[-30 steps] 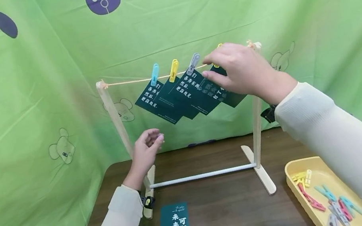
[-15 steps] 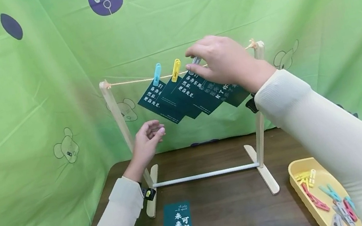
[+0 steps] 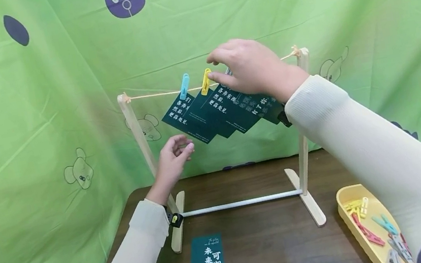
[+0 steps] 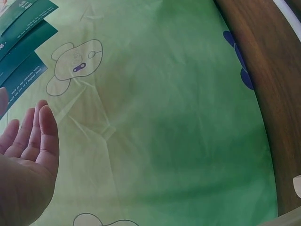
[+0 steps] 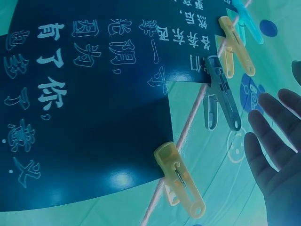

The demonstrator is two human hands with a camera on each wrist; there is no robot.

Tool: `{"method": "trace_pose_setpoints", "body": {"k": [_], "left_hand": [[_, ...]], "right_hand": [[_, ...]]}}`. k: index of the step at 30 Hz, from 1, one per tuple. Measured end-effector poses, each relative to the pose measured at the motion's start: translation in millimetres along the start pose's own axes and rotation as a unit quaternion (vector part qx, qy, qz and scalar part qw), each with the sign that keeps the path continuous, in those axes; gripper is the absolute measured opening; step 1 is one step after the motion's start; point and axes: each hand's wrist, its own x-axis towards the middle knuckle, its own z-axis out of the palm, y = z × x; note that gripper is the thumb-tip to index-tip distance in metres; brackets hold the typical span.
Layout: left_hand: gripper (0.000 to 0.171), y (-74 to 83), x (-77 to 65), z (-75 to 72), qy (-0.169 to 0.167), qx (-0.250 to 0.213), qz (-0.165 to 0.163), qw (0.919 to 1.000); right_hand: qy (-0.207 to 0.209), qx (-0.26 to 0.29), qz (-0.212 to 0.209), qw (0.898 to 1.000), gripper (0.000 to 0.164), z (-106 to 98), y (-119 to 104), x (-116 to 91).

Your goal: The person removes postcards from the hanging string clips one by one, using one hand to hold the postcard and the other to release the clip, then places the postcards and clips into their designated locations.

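Green cloth [image 3: 175,29] backs the empty, loosely spread right hand [image 3: 249,64], upper centre, just right of a slanting yellow clip [image 3: 205,85].

The hanging cards [image 3: 229,118] are dark teal with white lettering; along the peach cord [image 3: 153,95] the pegs [image 3: 184,86] run light blue, yellow, grey and yellow; the frame [image 3: 136,130] is pale beige, its crossbar [image 3: 240,203] white; the bench [image 3: 264,244] is dark brown; the tray [image 3: 350,192] is pale yellow; the curtain [image 3: 257,10] is bright green, printed with purple shapes and line-drawn animal heads.
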Motion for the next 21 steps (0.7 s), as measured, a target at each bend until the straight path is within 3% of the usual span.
{"method": "trace_pose_setpoints", "body": {"k": [15, 21], "left_hand": [[0.039, -1.4, 6.0, 7.7, -0.021, -0.012, -0.009, 0.9997], [0.035, -2.5, 8.3, 12.9, -0.024, -0.014, 0.007, 0.9996]], "right_hand": [[-0.046, 0.021, 0.027, 0.998, 0.048, 2.3, -1.3, 33.1], [-0.079, 0.028, 0.043, 0.996, 0.054, 5.2, -4.1, 45.8]]}}
